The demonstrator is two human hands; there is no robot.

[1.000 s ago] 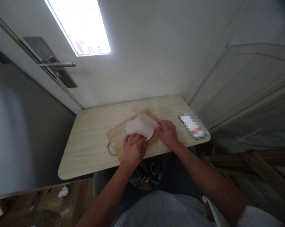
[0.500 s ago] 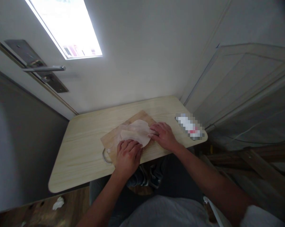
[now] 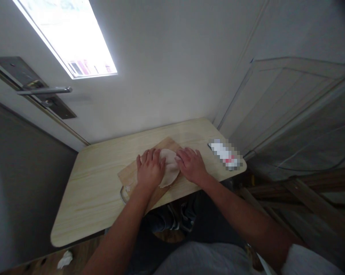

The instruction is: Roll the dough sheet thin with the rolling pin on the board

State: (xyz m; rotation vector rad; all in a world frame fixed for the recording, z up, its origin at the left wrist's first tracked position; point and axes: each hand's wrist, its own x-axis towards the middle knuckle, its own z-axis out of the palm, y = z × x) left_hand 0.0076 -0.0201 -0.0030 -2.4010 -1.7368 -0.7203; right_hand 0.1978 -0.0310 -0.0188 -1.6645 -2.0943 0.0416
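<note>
A pale, flat round of dough [image 3: 170, 173] lies on a wooden cutting board [image 3: 129, 172]. My left hand [image 3: 151, 168] is laid over the dough's left part, palm down, its fingers stretched out and somewhat apart. At the opposite edge, my right hand [image 3: 191, 164] has its fingers bent and gathered on the dough's rim; its thumb is partly hidden. Between the two hands the middle of the dough shows, with a faint crease in its upper part. The dough's left edge is covered by my left hand.
The board, with a metal handle [image 3: 123, 195] at its lower left, rests on a light wood table [image 3: 83, 191]. A blurred-out phone-like item [image 3: 225, 154] lies at the table's right end. Behind stands a white door with a lever handle [image 3: 44, 91]. Crumpled white paper [image 3: 65, 259] is on the floor.
My left hand has moved up from the dough's near edge and flattened over its left side. The dough's folded-over upper layer now lies flatter. My right hand stays at the right edge.
</note>
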